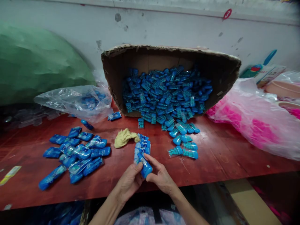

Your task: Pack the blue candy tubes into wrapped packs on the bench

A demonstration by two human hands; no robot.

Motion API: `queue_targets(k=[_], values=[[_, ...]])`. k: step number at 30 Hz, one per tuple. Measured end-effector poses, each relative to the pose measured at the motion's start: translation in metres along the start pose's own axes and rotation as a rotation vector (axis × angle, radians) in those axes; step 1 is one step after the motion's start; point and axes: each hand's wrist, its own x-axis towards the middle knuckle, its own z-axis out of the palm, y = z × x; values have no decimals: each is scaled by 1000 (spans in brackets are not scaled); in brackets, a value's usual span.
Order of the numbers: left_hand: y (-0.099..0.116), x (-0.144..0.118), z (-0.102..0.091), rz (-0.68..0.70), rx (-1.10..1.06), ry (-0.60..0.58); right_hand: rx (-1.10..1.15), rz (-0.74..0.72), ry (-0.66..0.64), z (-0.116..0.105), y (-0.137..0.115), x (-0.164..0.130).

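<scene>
My left hand (128, 182) and my right hand (161, 177) meet at the near edge of the red table (211, 156) and both grip one small blue packet (144, 165). Just beyond it lies a short stack of the same blue packets (142, 146). A cardboard box (164, 59) lies on its side at the back, spilling several blue packets (164, 93) toward me. To the left lies a heap of clear-wrapped blue packets (77, 153). A crumpled yellow cloth (124, 137) rests left of the stack.
A clear plastic bag (75, 101) with blue packets sits back left beside a large green bundle (35, 62). A pink-tinted plastic bag (255, 118) fills the right side, with packaged goods (264, 72) behind it. A grey wall (164, 25) closes the back.
</scene>
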Motion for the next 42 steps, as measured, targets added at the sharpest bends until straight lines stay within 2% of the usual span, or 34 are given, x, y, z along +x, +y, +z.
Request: queue_targets(k=[5, 8, 13, 16, 19, 22, 25, 27, 30, 32, 34, 39, 42], values=[[-11, -5, 7, 44, -40, 131, -121, -49, 129, 7, 8, -3], [-10, -9, 10, 32, -55, 118, 26, 13, 135, 6, 13, -1], [-3, -7, 9, -33, -60, 113, 357, 78, 28, 4, 15, 2], [-3, -5, 6, -51, -36, 110, 441, 134, 28, 6, 16, 3], [-3, -5, 5, -44, 16, 87, 318, 169, 105, 10, 17, 2], [-2, -7, 6, -16, 66, 52, 51, 93, 228, 14, 12, 0], [-3, -9, 5, 53, 126, 6, -165, -10, 339, 19, 3, -3], [-7, -8, 4, 109, 215, 24, -209, -13, 375, 22, 0, -4], [-13, -4, 0, 225, 399, 145, -23, 47, 406, 24, 3, -3], [-14, 1, -5, 331, 464, 246, 160, 89, 406, 25, 6, -1], [-11, 7, -12, 418, 504, 319, 254, 119, 393, 25, 9, 1], [2, 14, -27, 593, 735, 415, 266, 133, 386, 31, 11, 0], [7, 15, -29, 613, 776, 430, 178, 74, 399, 37, 14, -2]])
